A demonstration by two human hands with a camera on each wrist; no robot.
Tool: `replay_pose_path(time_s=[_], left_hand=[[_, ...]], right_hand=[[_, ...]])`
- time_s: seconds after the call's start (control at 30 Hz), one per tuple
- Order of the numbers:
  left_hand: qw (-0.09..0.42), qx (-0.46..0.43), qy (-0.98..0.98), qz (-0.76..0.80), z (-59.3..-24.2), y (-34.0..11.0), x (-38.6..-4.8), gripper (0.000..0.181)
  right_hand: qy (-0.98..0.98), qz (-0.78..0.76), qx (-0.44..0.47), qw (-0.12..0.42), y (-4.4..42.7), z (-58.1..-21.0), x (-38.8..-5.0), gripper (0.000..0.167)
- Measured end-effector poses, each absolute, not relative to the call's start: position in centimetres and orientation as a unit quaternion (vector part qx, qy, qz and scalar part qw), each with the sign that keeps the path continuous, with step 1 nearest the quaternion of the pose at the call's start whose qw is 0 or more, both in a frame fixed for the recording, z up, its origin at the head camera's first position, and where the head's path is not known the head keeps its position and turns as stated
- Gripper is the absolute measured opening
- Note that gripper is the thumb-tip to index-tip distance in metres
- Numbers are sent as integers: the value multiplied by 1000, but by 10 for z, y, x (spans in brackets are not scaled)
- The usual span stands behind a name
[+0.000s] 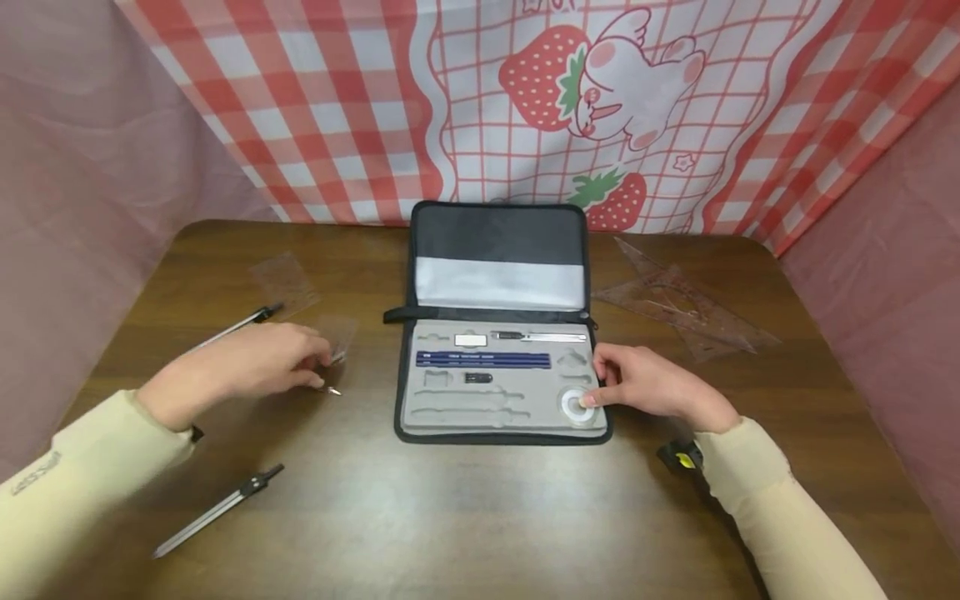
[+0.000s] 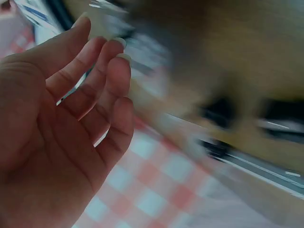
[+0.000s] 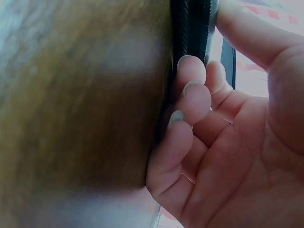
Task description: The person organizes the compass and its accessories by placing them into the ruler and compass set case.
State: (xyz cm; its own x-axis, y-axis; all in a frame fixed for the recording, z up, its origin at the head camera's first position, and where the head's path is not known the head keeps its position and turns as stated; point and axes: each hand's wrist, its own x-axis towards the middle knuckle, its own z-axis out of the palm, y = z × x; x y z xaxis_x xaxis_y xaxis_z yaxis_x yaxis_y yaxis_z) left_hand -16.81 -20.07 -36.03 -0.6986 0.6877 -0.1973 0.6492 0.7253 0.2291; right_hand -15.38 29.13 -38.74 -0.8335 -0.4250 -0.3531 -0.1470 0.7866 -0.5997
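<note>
An unfolded black zip case [image 1: 499, 437] with a grey foam tray [image 1: 468, 425] lies mid-table. My right hand [image 1: 648, 383] grips its right edge, thumb on top by a white ring [image 1: 567, 406]; in the right wrist view the curled fingers of that hand [image 3: 213, 137] meet the case's black side [image 3: 192, 33]. Left of the case, my left hand [image 1: 247, 367] hovers with bent, relaxed fingers beside a small metal piece [image 1: 334, 391]. No held thing shows in the left wrist view, where the hand's palm [image 2: 57, 123] faces the camera.
Blue pencils [image 1: 483, 360], a white eraser [image 1: 470, 340] and a compass [image 1: 555, 337] sit in the foam. Another compass [image 1: 217, 510] lies at front left, one more [image 1: 238, 327] behind the left hand. Clear triangles and a protractor [image 1: 682, 308] lie at right, a dark yellow-marked object [image 1: 677, 457] by the right sleeve.
</note>
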Motion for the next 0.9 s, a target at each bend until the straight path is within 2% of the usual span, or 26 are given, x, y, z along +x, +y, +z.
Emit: replay_pose_path(time_s=[0.13,0.3,0.43,0.7,0.9], left_hand=[[120,359,920,106,-371,-222,-172,20],[106,378,910,135,-378,-223,-172,21],[120,398,898,146,-379,-217,-170,18],[147,406,892,135,-383,-209,-166,24],[147,406,895,111,-379,-203,-163,25]], right_hand=[[915,-284,-157,239,294,-388,-153,43],[914,-286,-166,234,294,-390,-154,43],[914,-286,-169,231,292,-391,-155,43],[914,-285,-172,230,291,-388,-153,41],[910,-293,-175,234,291,-388,-152,42]])
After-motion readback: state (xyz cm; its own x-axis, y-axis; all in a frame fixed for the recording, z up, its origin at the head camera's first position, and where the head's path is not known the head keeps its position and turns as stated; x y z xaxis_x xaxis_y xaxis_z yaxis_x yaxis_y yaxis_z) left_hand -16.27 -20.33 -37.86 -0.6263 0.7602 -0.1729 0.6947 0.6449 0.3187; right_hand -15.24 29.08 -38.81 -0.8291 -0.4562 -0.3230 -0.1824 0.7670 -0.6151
